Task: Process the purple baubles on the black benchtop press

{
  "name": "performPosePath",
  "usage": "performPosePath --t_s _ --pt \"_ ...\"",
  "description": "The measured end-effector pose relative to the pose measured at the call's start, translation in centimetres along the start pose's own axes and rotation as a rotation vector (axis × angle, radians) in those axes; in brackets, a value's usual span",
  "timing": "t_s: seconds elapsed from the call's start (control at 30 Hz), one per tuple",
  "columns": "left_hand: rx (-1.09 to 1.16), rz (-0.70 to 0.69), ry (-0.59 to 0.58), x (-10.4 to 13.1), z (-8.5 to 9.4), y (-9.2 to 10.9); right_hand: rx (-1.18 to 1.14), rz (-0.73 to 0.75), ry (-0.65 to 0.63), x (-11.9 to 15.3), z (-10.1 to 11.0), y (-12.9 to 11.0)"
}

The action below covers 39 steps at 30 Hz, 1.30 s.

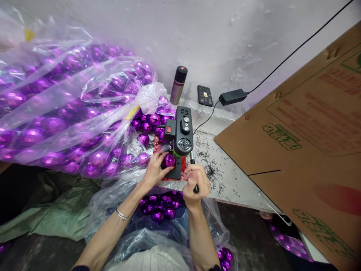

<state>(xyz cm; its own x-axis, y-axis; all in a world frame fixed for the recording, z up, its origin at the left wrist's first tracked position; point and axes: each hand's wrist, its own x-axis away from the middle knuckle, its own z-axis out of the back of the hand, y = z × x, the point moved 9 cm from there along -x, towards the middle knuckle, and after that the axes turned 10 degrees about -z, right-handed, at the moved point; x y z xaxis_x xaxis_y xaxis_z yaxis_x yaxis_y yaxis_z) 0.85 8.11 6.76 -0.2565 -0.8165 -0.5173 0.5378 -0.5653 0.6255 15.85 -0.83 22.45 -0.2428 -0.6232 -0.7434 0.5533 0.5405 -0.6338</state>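
A small black bench press machine (184, 130) with a red switch stands on the table, a lever handle (192, 161) sticking out on its right. My left hand (156, 167) pinches a shiny purple faceted ball (169, 160) between thumb and fingers, at the machine's base under its head. Wrapped round the black lever grip is my right hand (196, 184), closed in a fist. Loose purple balls (144, 139) lie left of the machine, spilling from a large clear plastic bag (67, 109). More purple balls (162, 207) rest in a plastic bag below the table edge.
A spray can (178, 86), a phone (205, 95) and a black power adapter (232, 97) with its cord are at the back by the wall. Small black bits (210, 165) litter the table right of the machine. A big cardboard box (304, 139) stands on the right.
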Motion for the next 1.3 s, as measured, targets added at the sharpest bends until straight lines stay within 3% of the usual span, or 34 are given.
performPosePath --t_s 0.5,1.0,1.3 --pt "0.095 -0.021 0.023 0.7 -2.0 -0.5 0.008 -0.033 0.026 1.1 0.1 0.9" --pt "0.107 -0.040 0.044 0.6 -2.0 0.0 -0.057 0.022 0.132 4.3 -0.5 3.8" --pt "0.130 -0.044 0.033 0.6 -1.9 0.1 -0.133 -0.002 0.114 4.9 -0.7 4.8"
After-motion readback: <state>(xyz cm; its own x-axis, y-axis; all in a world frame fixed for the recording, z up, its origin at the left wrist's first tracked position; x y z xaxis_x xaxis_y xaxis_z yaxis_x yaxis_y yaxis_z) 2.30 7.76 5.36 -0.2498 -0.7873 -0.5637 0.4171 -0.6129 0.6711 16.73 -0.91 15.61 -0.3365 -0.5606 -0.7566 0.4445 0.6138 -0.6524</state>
